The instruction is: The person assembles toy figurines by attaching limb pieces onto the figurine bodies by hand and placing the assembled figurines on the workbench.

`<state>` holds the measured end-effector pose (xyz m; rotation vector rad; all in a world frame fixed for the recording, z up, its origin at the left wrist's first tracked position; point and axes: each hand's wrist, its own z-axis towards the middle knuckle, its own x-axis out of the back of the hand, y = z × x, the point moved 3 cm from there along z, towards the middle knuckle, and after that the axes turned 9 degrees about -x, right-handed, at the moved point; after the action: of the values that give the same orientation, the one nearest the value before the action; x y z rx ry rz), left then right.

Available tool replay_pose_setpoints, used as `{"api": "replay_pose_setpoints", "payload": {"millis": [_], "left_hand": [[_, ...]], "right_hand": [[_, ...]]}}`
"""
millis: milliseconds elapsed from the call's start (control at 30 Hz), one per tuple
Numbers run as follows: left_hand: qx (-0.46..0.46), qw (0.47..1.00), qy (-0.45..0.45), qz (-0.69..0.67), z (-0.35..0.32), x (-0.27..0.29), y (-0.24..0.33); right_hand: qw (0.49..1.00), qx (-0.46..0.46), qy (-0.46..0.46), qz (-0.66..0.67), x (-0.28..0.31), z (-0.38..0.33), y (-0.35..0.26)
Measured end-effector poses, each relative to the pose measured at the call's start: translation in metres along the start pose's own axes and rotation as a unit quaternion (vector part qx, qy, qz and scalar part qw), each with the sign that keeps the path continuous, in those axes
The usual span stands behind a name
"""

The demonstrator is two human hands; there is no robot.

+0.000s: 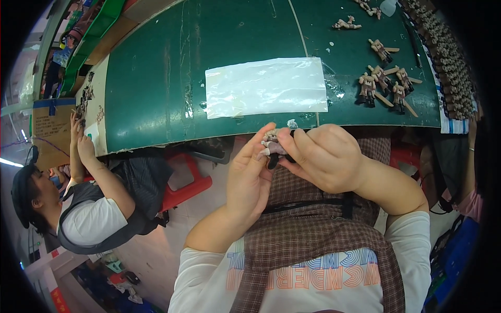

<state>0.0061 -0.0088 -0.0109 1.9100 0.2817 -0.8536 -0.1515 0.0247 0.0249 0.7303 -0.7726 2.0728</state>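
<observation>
A small toy figurine with a pale brownish body and dark legs is held just off the table's near edge. My left hand pinches it from the left with the fingertips. From the right, my right hand grips it too, and its curled fingers cover part of the figure. Whether the right fingers also hold a small dark part or tool, I cannot tell. Beyond both hands, a glossy white sheet lies on the green table.
Several figurines with pale flat sticks lie at the table's right. More figures lie farther back. Dense rows of small brown pieces line the right edge. At left, a co-worker handles small parts. A red stool stands below the table.
</observation>
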Motion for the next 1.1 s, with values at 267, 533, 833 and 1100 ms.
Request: {"api": "replay_pose_setpoints", "payload": {"millis": [267,533,833,1100], "left_hand": [[0.08,0.996,0.015,-0.029,-0.02,0.043,-0.016],[-0.093,0.95,0.191,0.229,0.023,0.217,0.042],[-0.033,0.713,-0.25,0.654,0.022,0.026,0.019],[-0.386,0.608,-0.335,0.607,0.09,-0.117,-0.048]], "right_hand": [[0.995,0.022,-0.097,-0.022,-0.017,-0.014,-0.013],[0.947,-0.135,-0.068,-0.285,0.047,0.037,0.148],[0.911,-0.091,-0.189,-0.354,0.013,0.047,0.205],[0.919,-0.357,-0.087,0.144,0.004,0.046,0.222]]}}
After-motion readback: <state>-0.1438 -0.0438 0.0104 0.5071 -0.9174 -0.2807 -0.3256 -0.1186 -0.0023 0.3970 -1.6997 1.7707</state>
